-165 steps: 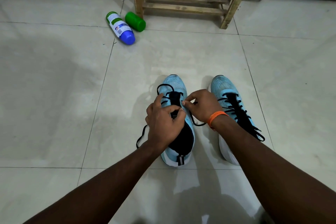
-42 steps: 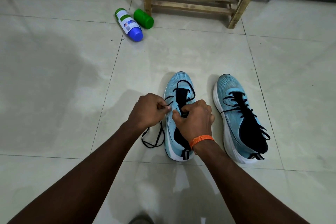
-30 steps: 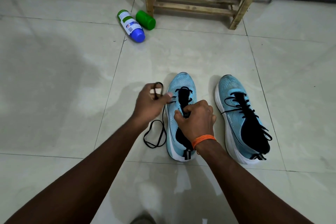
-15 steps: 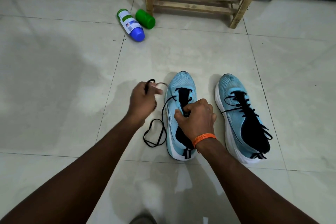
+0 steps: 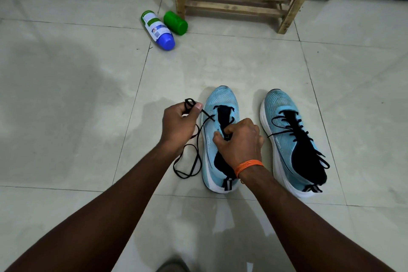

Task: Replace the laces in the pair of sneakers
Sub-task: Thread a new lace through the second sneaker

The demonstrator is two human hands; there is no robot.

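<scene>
head view, one frame.

- floor (image 5: 66, 95): pale glossy tiles, dark grout lines.
- left shoe (image 5: 221, 100): light blue knit, white sole, black lining. flat on the floor at centre, toe far, heel near. only the farthest eyelets carry lace.
- right shoe (image 5: 280, 108): same make, just right of the left shoe, parallel to it, a bare strip of tile between them. its own black lacing (image 5: 294, 130) runs loose and slack across the throat, ends trailing near the heel.
- lace (image 5: 206, 114): black, one strand running from the left shoe's far-left eyelets to the left hand. a small loop stands out beyond the fingers on the far side. the slack drops from the hand and lies in a long loop on the tile just left of the shoe.
- left hand (image 5: 178, 126): just left of the left shoe's toe half, raised off the floor. fingers curled, thumb pressed on the forefinger, pinching the lace.
- right hand (image 5: 239, 141): over the middle of the left shoe. fingers clenched, thumb and fingertips gripping the shoe at the black throat; cannot tell whether tongue or lace sits in the pinch. orange band (image 5: 248, 165) on the wrist.
- far side: bottle (image 5: 157, 28) lying down, white label, blue cap end nearest; green cup (image 5: 176, 22) on its side, touching it on the right; wooden stand (image 5: 231, 0) beyond, against the wall.
</scene>
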